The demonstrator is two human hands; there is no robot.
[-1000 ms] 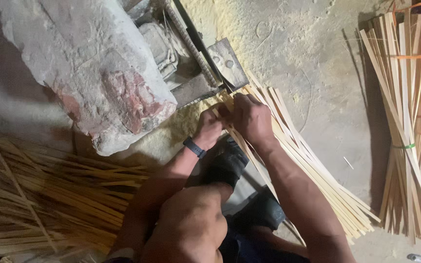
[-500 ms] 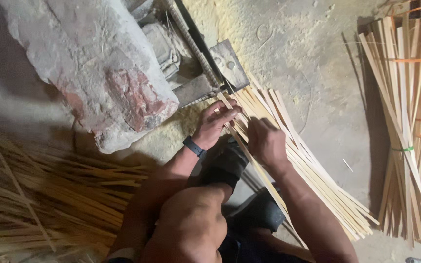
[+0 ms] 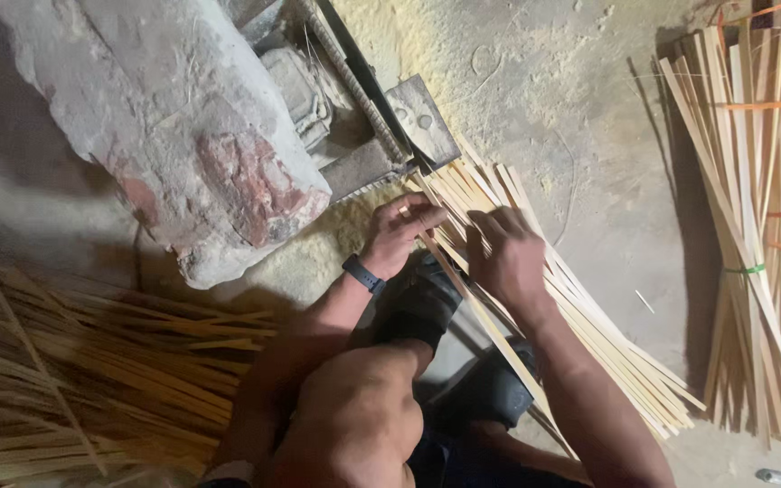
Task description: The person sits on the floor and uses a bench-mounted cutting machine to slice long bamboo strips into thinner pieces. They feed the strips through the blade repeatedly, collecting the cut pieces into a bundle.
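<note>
Bamboo strips (image 3: 589,334) lie in a loose pale sheaf on the dusty floor (image 3: 571,117), running from the metal machine (image 3: 363,117) down toward the lower right, and both our hands are on the end nearest that machine. Largest around us is the rough lump of plastered brick (image 3: 174,136) at the upper left, with the machine tucked against its right side and sawdust heaped below. A wide heap of thinner yellow slivers (image 3: 92,380) fills the lower left — well apart from the sheaf. Tied bundles of long strips (image 3: 761,226) lie along the right edge, bound with orange and green cord. Our bare knee (image 3: 354,416) and dark sandals (image 3: 418,303) sit between the arms. Our left hand (image 3: 399,230), a dark band (image 3: 363,273) at its wrist, pinches a single strip — fingers closed around it. Our right hand (image 3: 508,258) rests on the sheaf, fingers curled over the strips
</note>
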